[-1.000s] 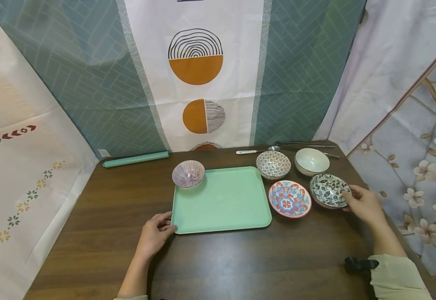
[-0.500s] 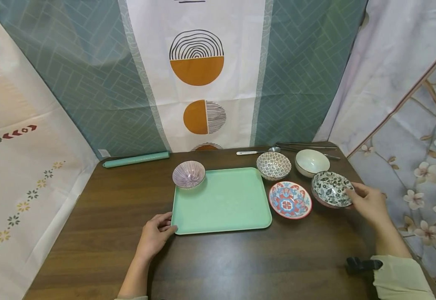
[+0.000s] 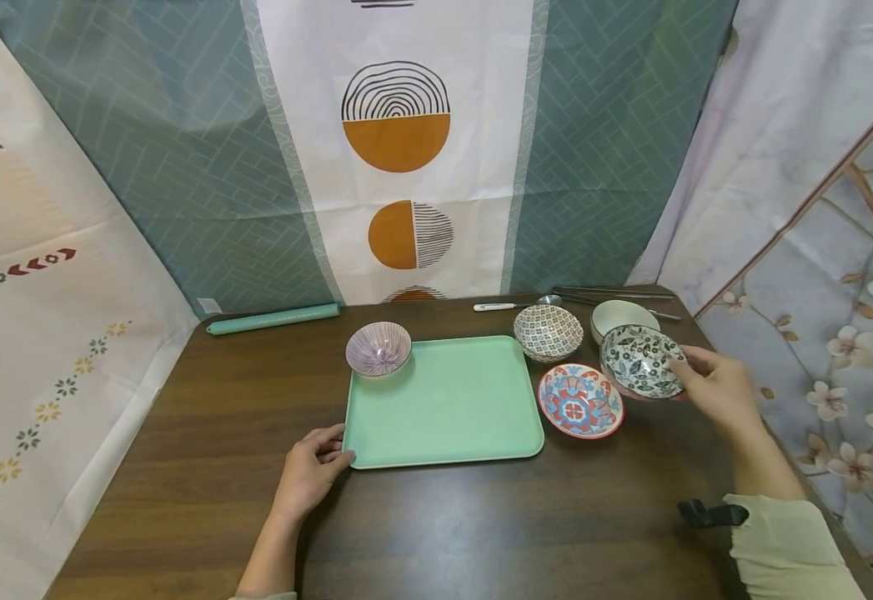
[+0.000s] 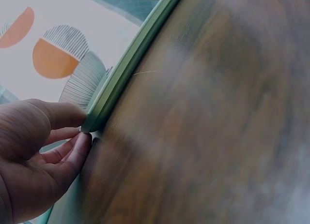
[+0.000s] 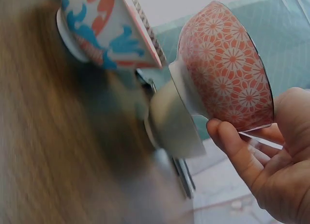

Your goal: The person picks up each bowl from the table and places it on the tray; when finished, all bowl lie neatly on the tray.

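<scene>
My left hand (image 3: 314,468) pinches the near left corner of a mint-green tray (image 3: 444,404); the left wrist view shows digits on both sides of the tray's edge (image 4: 123,71). My right hand (image 3: 721,390) grips the right rim of a bowl (image 3: 640,362) with dark leaf patterns inside. Outside, that bowl is red with white flowers (image 5: 227,64), and it hangs above the table. It partly covers a plain white bowl (image 3: 619,315) behind it. Close at its left stands a red-and-blue patterned bowl (image 3: 581,401).
A purple-streaked bowl (image 3: 378,348) overlaps the tray's far left corner. A checkered bowl (image 3: 547,332) stands by the far right corner. Behind the bowls lie a white-handled spoon (image 3: 496,307) and chopsticks (image 3: 631,292). A long teal case (image 3: 273,319) lies at the back left.
My right hand has lifted the leaf-patterned bowl and carried it left and away from me, now overlapping the white bowl. My left hand stays at the tray corner.
</scene>
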Demonstrator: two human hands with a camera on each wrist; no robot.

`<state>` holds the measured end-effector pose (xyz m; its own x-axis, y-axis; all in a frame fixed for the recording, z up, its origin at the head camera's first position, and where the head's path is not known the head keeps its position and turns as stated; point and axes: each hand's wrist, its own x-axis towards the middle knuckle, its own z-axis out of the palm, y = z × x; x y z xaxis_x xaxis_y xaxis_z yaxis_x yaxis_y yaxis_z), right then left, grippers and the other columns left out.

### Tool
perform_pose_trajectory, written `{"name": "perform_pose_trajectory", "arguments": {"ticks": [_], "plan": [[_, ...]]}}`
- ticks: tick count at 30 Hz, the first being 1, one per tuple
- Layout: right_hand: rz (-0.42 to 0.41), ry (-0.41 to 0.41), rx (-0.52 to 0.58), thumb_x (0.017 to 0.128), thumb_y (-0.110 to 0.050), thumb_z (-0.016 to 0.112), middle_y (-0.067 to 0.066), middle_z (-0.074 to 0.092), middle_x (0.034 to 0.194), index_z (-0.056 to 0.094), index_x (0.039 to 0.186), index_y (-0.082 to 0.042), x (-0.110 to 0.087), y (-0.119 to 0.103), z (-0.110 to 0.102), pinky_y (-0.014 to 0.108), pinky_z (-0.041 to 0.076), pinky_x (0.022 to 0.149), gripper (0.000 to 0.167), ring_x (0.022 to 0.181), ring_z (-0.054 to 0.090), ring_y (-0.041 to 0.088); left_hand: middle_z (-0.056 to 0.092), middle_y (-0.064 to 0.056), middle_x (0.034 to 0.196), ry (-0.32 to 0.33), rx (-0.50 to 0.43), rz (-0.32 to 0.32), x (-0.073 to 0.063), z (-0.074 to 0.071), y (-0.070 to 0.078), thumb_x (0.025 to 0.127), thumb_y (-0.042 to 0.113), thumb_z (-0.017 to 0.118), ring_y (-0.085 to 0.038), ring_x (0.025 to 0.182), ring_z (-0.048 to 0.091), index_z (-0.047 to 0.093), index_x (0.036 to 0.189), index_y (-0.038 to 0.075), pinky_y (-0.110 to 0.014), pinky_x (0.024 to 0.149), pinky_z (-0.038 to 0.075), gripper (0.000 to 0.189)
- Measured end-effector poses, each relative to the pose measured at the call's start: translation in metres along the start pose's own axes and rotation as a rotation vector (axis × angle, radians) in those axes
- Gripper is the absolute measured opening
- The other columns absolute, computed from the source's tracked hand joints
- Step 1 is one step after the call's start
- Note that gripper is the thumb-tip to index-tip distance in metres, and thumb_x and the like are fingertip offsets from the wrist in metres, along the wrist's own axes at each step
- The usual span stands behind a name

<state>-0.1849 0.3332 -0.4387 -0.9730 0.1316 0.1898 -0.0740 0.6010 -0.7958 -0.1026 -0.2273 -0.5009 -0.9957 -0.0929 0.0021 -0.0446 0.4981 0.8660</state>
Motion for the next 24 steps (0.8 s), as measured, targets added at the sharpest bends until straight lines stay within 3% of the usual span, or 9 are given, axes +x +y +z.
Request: {"name": "perform_pose_trajectory", "arguments": {"ticks": [8,16,21,24], "plan": [[-0.003,-0.057,0.054,0.103,-0.014,0.056,0.04,0.062,0.115,0.054,0.134,0.016,0.005,-0.021,0.017,0.033,0.061,0.056,0.044,0.065,0.064,0.0,0.065,-0.017,0.113,0.0,0.005,-0.011,0.001,0.0,-0.002,0.088,-0.001,0.077,-0.029,0.103,0.064,0.065,0.127,-0.007,-0.025,0.085,0.058,0.041],[-0.031,-0.095,0.088,0.102,-0.014,0.058,0.038,0.065,0.107,0.055,0.134,0.016,0.011,-0.04,0.035,0.03,0.06,0.052,0.043,0.059,0.065,0.004,0.065,-0.016,0.112,0.001,0.014,-0.009,0.002,0.0,-0.003,0.087,-0.002,0.077,-0.027,0.102,0.064,0.065,0.128,-0.007,-0.022,0.084,0.057,0.042],[-0.068,-0.136,0.13,0.102,-0.011,0.058,0.037,0.066,0.104,0.056,0.132,0.017,0.016,-0.053,0.051,0.03,0.06,0.054,0.041,0.064,0.064,0.001,0.065,-0.017,0.112,0.008,0.016,0.018,0.002,0.001,-0.004,0.087,-0.003,0.076,-0.028,0.101,0.064,0.065,0.128,-0.008,-0.022,0.083,0.057,0.042],[-0.087,-0.166,0.101,0.102,-0.012,0.059,0.034,0.067,0.109,0.059,0.131,0.014,0.017,-0.061,0.061,0.027,0.059,0.056,0.04,0.071,0.063,0.001,0.065,-0.017,0.112,0.012,0.012,0.024,0.002,0.002,-0.004,0.087,-0.003,0.076,-0.029,0.101,0.065,0.065,0.128,-0.008,-0.023,0.083,0.057,0.042]]}}
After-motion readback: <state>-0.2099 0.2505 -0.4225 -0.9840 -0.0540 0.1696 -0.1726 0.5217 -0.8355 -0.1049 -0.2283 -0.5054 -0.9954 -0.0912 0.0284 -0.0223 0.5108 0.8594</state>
